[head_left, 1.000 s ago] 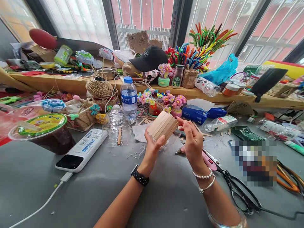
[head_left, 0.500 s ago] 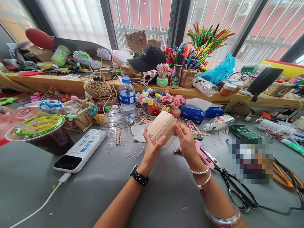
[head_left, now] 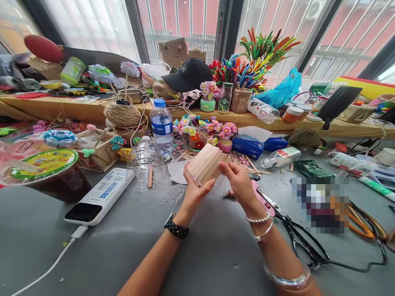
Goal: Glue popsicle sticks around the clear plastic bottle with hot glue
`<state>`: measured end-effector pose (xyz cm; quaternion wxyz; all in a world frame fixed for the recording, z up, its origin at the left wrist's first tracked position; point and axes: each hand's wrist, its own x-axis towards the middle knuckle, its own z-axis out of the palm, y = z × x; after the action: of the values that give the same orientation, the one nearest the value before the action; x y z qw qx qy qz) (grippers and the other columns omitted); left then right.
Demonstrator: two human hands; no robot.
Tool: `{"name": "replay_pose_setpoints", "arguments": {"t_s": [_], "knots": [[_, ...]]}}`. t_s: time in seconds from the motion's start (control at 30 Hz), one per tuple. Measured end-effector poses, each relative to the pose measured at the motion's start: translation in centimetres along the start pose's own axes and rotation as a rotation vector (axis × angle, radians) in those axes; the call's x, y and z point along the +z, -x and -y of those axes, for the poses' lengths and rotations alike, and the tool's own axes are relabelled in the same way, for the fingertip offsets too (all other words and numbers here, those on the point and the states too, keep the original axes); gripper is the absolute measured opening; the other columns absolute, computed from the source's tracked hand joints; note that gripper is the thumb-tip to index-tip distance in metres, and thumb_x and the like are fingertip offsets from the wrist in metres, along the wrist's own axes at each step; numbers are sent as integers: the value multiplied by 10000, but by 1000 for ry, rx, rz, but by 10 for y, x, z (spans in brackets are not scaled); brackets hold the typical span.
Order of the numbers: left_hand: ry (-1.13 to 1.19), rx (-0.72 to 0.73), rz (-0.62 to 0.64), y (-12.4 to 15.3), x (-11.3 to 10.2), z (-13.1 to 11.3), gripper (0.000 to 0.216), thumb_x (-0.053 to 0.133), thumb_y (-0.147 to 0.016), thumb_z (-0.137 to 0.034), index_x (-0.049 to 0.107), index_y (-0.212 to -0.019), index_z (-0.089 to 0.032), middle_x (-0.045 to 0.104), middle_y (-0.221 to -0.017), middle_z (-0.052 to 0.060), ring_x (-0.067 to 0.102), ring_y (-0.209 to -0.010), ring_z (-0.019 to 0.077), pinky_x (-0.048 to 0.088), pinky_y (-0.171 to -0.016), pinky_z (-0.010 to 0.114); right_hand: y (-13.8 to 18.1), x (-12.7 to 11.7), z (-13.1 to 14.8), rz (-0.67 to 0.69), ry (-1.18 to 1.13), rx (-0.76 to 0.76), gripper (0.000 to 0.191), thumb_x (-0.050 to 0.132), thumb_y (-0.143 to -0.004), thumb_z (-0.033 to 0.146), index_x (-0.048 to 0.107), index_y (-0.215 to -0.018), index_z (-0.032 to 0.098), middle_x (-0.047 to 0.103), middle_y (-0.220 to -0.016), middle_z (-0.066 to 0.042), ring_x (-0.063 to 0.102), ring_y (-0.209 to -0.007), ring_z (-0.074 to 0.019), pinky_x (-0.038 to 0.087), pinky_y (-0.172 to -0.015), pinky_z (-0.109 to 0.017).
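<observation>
Side by side, several pale craft sticks (head_left: 204, 163) form a ribbed piece held up over the grey table; a bit of clear plastic shows along its lower edge. My left hand (head_left: 195, 196) is closed around its lower left side, the thumb lying across the front. At the right edge, my right hand (head_left: 238, 181) pinches a craft stick (head_left: 224, 158) between thumb and fingers against the piece. Below and beside my right wrist lie a pink hot glue gun (head_left: 262, 198) and black-handled scissors (head_left: 299, 238).
A cut clear plastic bottle (head_left: 146, 162) with a craft stick, a white power bank (head_left: 100, 197) and a large drink cup (head_left: 51, 174) are on the left. Behind stand a water bottle (head_left: 161, 127) and loose sticks (head_left: 247, 164). Tissue packs (head_left: 248, 146) lie back right.
The view has shifted slightly, so the scene sits a little farther left. Both hands keep their hold on the craft sticks, with hardly any movement.
</observation>
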<state>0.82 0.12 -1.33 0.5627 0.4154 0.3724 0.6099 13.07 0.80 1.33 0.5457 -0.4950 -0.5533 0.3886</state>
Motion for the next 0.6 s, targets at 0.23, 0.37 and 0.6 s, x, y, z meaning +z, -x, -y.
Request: {"name": "replay_pose_setpoints", "arguments": {"t_s": [0.23,0.37,0.6], "knots": [[10,38,2,-4,-3,1,819,708,-580,-232,205,-1219,-330,364,-1287,42,388,-1166,232,311,-979,408,0,2,0,-13,31,-33,386,524,-709,518,511,-567,159,434,-517,47,368,-494,-76,280,-473,-218],[123,-32,-2,-8,-10,-6,816,709,-580,-236,226,-1230,-335,334,-1308,60,372,-1180,270,358,-940,452,-3,-7,4,-93,-41,-74,367,482,-752,497,625,-733,159,625,-729,-13,545,-695,-124,398,-650,-239],[493,-171,104,-15,-23,-24,590,629,-641,-335,404,-1175,-227,427,-1255,83,446,-1117,321,365,-916,508,-14,-46,2,-383,21,-69,353,522,-720,493,634,-647,166,647,-678,-35,586,-674,-140,449,-710,-294]]}}
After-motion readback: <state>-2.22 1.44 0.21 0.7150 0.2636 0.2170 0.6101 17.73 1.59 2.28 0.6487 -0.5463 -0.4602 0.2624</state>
